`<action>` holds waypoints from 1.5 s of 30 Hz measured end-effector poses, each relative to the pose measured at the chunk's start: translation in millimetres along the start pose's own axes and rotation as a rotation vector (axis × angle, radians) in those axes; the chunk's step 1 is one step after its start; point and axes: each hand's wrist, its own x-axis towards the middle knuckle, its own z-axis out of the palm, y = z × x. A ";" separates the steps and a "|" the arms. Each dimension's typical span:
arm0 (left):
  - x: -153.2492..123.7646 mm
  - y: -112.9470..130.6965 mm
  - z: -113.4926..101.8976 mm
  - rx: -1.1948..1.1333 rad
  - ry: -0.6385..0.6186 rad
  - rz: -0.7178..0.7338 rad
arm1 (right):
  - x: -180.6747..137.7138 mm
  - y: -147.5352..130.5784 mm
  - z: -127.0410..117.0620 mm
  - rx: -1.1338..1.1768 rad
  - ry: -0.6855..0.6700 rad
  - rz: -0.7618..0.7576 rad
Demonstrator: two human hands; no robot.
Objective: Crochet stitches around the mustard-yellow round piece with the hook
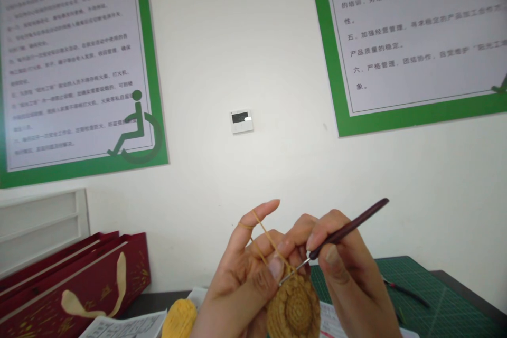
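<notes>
My left hand (pixel 245 280) pinches the upper edge of a round, brown-yellow crochet piece (pixel 295 309), with its index finger raised and a strand of yarn (pixel 263 229) looped over that finger. In my right hand (pixel 344 264) is a crochet hook (pixel 348 229) with a dark handle, gripped like a pen. Its metal shaft reaches down to the left, and the tip lies at the edge of the crochet piece beside my left thumb. A ball of yellow yarn (pixel 179 319) sits left of my left wrist. The lower part of the crochet piece is cut off by the frame.
Dark red gift bags (pixel 119 280) with a cream ribbon handle stand at the left. A green cutting mat (pixel 431 296) lies at the right, with a dark-handled tool (pixel 410 294) on it. Printed paper (pixel 130 326) rests on the dark table. Green-framed posters hang on the wall behind.
</notes>
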 end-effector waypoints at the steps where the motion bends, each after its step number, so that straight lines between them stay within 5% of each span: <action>1: 0.3 -0.1 0.2 -0.006 -0.015 0.005 | 0.3 -0.3 0.0 0.012 -0.004 0.007; 12: 2.5 -0.1 2.4 -0.057 -0.034 -0.032 | 2.9 -7.1 10.6 0.232 0.009 0.196; 19: 7.1 -0.9 -1.9 -0.043 -0.088 -0.038 | 0.3 -3.4 8.5 0.185 0.028 0.176; 28: 0.0 2.1 8.5 -0.051 0.058 -0.030 | -0.2 1.5 4.8 0.020 0.032 0.004; 45: 9.6 -16.0 8.9 -0.021 0.150 0.075 | -4.9 13.6 14.7 -0.267 0.500 -0.471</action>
